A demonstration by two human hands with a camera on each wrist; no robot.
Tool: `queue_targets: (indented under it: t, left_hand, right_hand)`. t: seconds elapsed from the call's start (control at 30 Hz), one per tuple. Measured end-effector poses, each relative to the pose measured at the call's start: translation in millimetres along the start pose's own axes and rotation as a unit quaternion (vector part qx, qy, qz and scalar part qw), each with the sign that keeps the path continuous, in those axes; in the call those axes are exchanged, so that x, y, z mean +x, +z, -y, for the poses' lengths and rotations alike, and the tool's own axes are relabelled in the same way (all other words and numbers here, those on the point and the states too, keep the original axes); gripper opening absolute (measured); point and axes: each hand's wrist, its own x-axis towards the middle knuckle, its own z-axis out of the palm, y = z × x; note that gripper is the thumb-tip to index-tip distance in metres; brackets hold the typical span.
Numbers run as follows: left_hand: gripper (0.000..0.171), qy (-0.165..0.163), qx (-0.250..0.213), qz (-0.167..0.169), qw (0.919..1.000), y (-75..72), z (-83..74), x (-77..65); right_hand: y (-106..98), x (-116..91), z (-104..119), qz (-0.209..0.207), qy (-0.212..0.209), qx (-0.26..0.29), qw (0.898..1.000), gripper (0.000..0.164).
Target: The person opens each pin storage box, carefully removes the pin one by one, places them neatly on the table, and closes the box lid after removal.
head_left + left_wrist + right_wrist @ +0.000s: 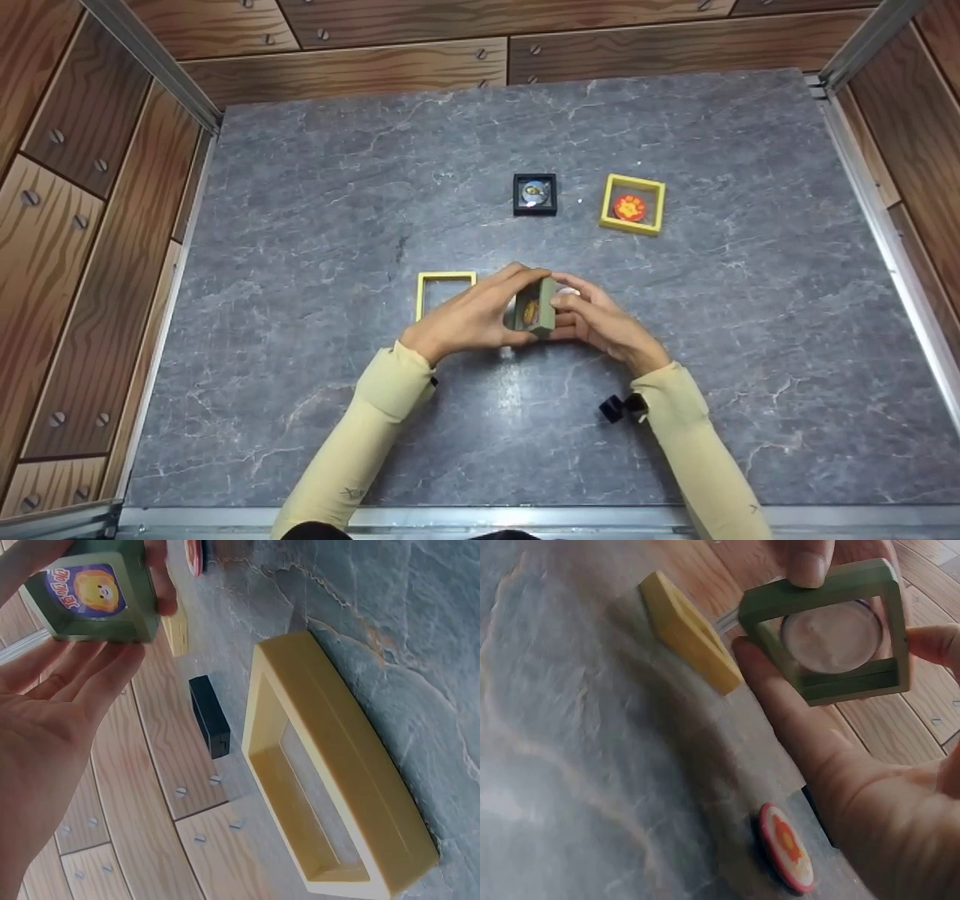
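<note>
Both hands hold a small green square frame (547,307) tilted up off the table. A round badge (88,591) with a yellow cartoon figure on purple sits inside it. Seen from the right wrist, the badge's plain pale back (832,637) shows through the opening. My left hand (480,311) grips the frame by its top and bottom edges. Thumb and fingers of my right hand (600,322) pinch it from the other side. A second round badge (786,847), red-rimmed with an orange and yellow pattern, lies on the table near the right hand, partly hidden in the head view.
An open yellow frame (421,296) lies beside the left hand. Farther back are a black frame (535,213) around a round picture and another yellow frame (630,228) with a red and yellow badge (628,208). Wood-patterned walls (390,67) border the grey marbled table (315,225).
</note>
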Motion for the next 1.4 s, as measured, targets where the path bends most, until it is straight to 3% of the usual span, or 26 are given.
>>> queue_targets:
  t: [0.23,0.57,0.83,1.03,1.4]
  left_hand:
    - [0.081,0.019,-0.008,-0.019,0.9996,3.9,1.0,-0.6]
    - [0.09,0.001,0.001,-0.02,0.9998,5.6,-1.8,-0.3]
    - [0.083,0.02,0.004,-0.034,0.9992,-1.1,1.8,-5.9]
    - [0.083,0.015,-0.009,-0.048,0.9987,-5.0,4.7,-11.5]
    - [0.079,-0.003,-0.111,-0.055,0.9923,-9.4,4.7,-16.3]
  right_hand:
    - [2,-1,2,-0.025,-0.003,-0.015,1.0,0.054]
    - [4,-1,1,-0.018,-0.02,-0.012,1.0,0.04]
    - [0,-1,1,-0.016,-0.02,-0.01,1.0,0.043]
    - [-4,-3,0,0.006,-0.012,-0.015,1.0,0.049]
    - [-8,-6,-1,0.042,-0.023,0.022,0.999,0.047]
